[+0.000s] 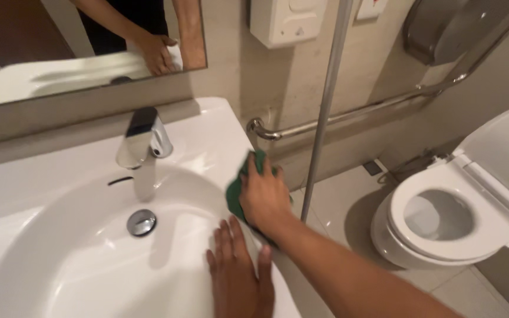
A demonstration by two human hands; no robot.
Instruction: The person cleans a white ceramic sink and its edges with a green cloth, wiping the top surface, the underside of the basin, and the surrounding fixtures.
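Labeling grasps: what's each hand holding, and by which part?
The right hand presses a green cloth against the white sink rim, palm over the cloth's middle, edges showing around it. The left hand lies flat on the sink, holding nothing.

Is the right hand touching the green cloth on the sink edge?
Touching. The head view shows the right hand pressed flat on top of the green cloth, which lies on the rim of the white sink, with no gap between them.
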